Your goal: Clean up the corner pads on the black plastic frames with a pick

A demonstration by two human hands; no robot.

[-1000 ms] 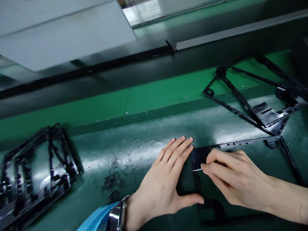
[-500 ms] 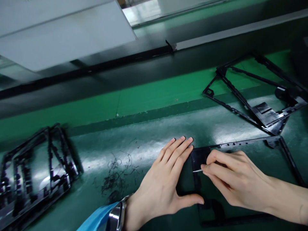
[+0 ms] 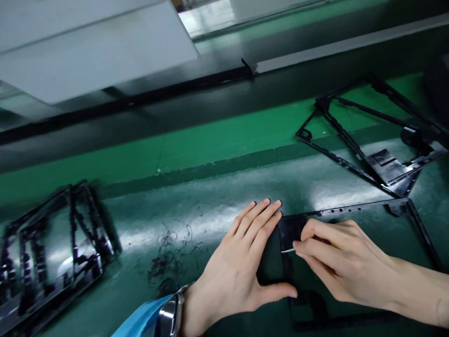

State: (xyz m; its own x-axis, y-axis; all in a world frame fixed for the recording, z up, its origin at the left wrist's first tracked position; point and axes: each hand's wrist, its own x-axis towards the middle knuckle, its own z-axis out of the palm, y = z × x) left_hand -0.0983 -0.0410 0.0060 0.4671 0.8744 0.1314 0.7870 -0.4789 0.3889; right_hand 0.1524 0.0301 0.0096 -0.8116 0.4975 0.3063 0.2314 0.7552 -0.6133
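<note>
A black plastic frame (image 3: 365,206) lies flat on the dark green worktop. My left hand (image 3: 242,267) rests flat and open at its left side, fingertips by the upper left corner and thumb stretched over the left edge. Pinched in my right hand (image 3: 336,257) is a small metal blade (image 3: 288,251), of which only the thin bright tip shows; the rest is hidden by my fingers. That tip sits at the left edge of the frame, just below its dark corner panel (image 3: 291,229).
Thin black shavings (image 3: 168,262) lie left of my left hand. Several black frames (image 3: 72,234) stand stacked at the far left. More frames (image 3: 351,140) overlap at the upper right, partly over a bright green strip (image 3: 210,140). Beyond is a white panel (image 3: 105,51).
Both hands and the frame look almost unmoved; the blade tip has dropped very slightly. Small specks on the bright green strip have shifted left.
</note>
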